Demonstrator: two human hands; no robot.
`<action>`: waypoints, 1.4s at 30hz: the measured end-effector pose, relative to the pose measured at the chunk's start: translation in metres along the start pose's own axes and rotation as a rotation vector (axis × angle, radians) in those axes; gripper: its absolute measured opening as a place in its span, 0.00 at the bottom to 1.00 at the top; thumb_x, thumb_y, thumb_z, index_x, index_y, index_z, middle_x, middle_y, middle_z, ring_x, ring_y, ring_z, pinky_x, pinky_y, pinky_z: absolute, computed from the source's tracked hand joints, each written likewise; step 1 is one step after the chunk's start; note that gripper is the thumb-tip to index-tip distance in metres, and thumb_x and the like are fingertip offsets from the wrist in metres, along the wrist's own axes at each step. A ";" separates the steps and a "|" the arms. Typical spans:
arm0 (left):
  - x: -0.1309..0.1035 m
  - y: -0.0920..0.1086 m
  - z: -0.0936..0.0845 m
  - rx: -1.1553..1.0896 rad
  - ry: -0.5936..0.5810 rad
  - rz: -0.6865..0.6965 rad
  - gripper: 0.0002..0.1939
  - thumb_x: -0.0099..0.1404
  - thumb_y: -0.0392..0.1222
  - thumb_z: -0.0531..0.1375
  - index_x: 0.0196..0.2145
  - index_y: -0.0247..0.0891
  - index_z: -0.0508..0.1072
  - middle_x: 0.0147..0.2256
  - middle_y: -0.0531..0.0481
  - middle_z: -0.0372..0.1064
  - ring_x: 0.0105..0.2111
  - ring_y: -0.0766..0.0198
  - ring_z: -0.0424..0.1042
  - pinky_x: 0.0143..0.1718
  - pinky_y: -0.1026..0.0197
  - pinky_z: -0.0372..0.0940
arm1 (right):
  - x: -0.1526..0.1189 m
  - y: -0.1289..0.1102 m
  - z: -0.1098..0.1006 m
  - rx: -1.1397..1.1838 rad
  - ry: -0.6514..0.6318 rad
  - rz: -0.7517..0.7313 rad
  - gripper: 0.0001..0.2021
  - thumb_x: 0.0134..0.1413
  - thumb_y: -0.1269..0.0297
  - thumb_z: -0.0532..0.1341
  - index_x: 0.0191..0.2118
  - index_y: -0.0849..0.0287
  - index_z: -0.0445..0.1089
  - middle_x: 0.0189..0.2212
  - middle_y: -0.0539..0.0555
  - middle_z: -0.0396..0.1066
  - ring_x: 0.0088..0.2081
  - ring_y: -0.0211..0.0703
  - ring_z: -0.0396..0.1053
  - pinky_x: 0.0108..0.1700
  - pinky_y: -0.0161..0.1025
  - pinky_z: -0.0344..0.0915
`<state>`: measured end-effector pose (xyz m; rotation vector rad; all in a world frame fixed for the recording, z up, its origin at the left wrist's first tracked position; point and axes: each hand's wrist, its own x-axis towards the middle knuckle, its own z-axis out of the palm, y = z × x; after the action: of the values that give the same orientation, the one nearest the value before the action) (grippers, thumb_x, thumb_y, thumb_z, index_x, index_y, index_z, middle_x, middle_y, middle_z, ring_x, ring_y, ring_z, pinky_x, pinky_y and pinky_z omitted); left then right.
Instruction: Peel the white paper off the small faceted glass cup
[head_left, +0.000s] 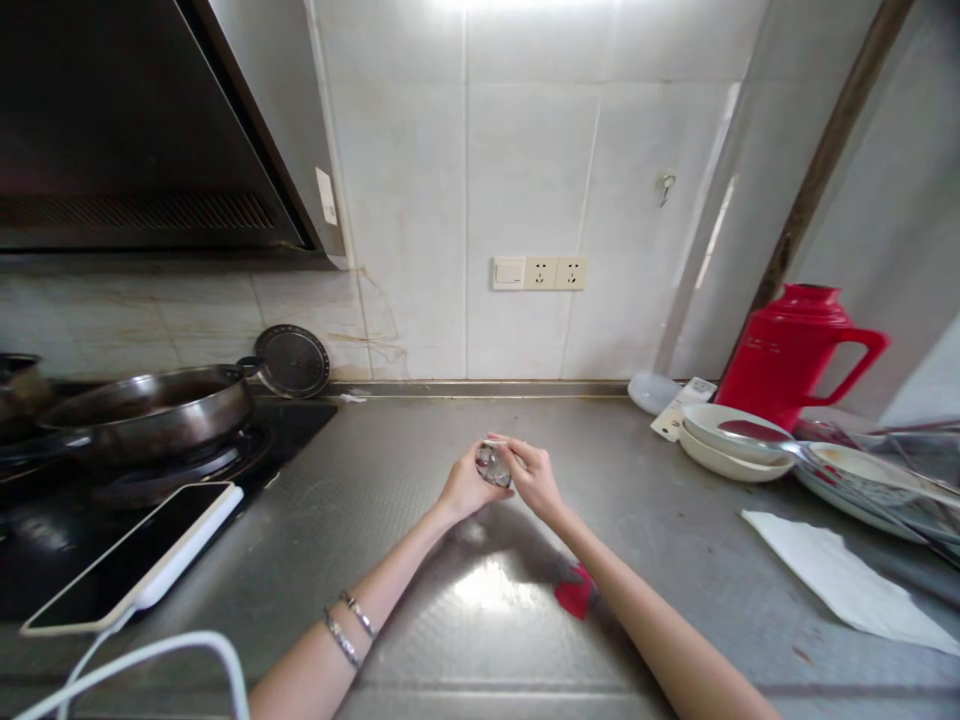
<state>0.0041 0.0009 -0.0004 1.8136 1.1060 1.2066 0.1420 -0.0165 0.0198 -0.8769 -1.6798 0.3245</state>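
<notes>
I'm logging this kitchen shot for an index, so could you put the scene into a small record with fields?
Surface: metal counter
Left hand: wrapped around a small round object, two bracelets on that arm
Right hand: fingers at the same object
Object's identity: too small to tell
Between forearms: red item
Left side: stove with pan; phone in the foreground
Right side: red jug, stacked bowls, white sheet
</notes>
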 end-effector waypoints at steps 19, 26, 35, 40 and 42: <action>0.008 -0.005 -0.003 -0.169 0.092 -0.045 0.31 0.42 0.42 0.72 0.44 0.34 0.69 0.38 0.46 0.75 0.34 0.61 0.73 0.36 0.63 0.66 | -0.004 -0.001 -0.005 -0.137 -0.057 -0.364 0.14 0.60 0.70 0.53 0.47 0.58 0.72 0.47 0.58 0.74 0.54 0.48 0.68 0.55 0.46 0.66; 0.003 -0.003 -0.001 -0.081 0.054 -0.068 0.33 0.42 0.46 0.72 0.45 0.34 0.70 0.36 0.46 0.75 0.34 0.60 0.73 0.34 0.63 0.65 | -0.001 -0.001 0.000 0.003 0.071 0.031 0.14 0.61 0.61 0.53 0.41 0.56 0.76 0.41 0.57 0.77 0.40 0.49 0.76 0.42 0.44 0.74; 0.000 0.004 -0.003 0.046 0.062 0.012 0.25 0.46 0.46 0.69 0.42 0.35 0.72 0.31 0.50 0.74 0.29 0.63 0.71 0.30 0.65 0.63 | -0.003 -0.007 -0.003 -0.027 0.004 -0.201 0.13 0.59 0.64 0.54 0.44 0.54 0.75 0.45 0.55 0.75 0.50 0.48 0.71 0.53 0.47 0.68; -0.005 0.014 -0.001 0.004 0.020 -0.065 0.28 0.43 0.46 0.71 0.42 0.34 0.73 0.28 0.50 0.74 0.26 0.64 0.71 0.27 0.66 0.64 | 0.001 -0.001 -0.001 0.024 0.078 0.082 0.14 0.60 0.59 0.54 0.39 0.56 0.77 0.40 0.55 0.77 0.39 0.49 0.76 0.40 0.43 0.74; -0.006 0.014 0.000 0.015 0.016 -0.099 0.25 0.44 0.46 0.70 0.40 0.34 0.73 0.25 0.52 0.72 0.22 0.66 0.69 0.23 0.67 0.62 | 0.000 -0.001 -0.001 -0.001 0.077 0.056 0.14 0.60 0.60 0.54 0.39 0.56 0.77 0.40 0.56 0.77 0.40 0.49 0.76 0.42 0.44 0.73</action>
<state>0.0067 -0.0099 0.0095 1.7419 1.2024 1.1591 0.1422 -0.0176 0.0206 -0.9270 -1.5862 0.3240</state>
